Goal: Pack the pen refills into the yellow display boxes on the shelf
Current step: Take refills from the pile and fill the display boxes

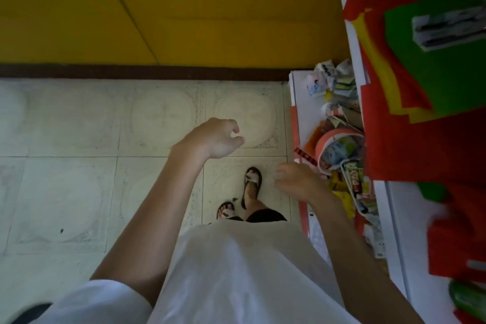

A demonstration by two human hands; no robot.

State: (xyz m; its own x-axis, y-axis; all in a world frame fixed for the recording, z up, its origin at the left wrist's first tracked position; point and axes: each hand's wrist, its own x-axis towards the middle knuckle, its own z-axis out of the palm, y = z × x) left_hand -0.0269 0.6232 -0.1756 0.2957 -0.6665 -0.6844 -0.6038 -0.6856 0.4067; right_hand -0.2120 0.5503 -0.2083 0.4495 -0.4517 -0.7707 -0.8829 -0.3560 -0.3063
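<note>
Both your hands are empty, fingers loosely curled and apart. Your left hand [215, 139] hangs over the floor tiles [79, 179], well left of the shelf [394, 218]; your right hand [297, 181] is just beside its lower ledge [302, 102]. Packets [339, 144] crowd that ledge, their print too blurred to read, so you cannot tell which are pen refills. Red paper [410, 144] and green paper [434, 81] lie higher on the shelf.

Looking straight down here: left hand [214, 139] and right hand [297, 183] hang over the tiled floor [79, 126], both loosely curled, holding nothing. Cluttered shelf [302, 97] on the right, pretty blurry.
</note>
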